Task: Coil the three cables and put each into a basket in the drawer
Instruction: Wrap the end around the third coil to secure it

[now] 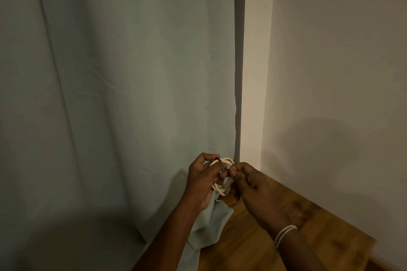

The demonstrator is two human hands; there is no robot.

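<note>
A white cable [226,161] is wound into a small coil held up in front of me, low in the middle of the head view. My left hand [201,180] grips the coil from the left, fingers curled through its loops. My right hand [248,179] pinches the cable at the coil's right side, thumb and fingers closed on it. Part of the coil is hidden behind my fingers. A white band [284,234] circles my right wrist. No drawer, basket or other cable is in view.
A pale blue-grey curtain [121,83] hangs across the left and middle, its bottom bunched on the wooden floor [275,226]. A white wall [330,72] and corner stand to the right.
</note>
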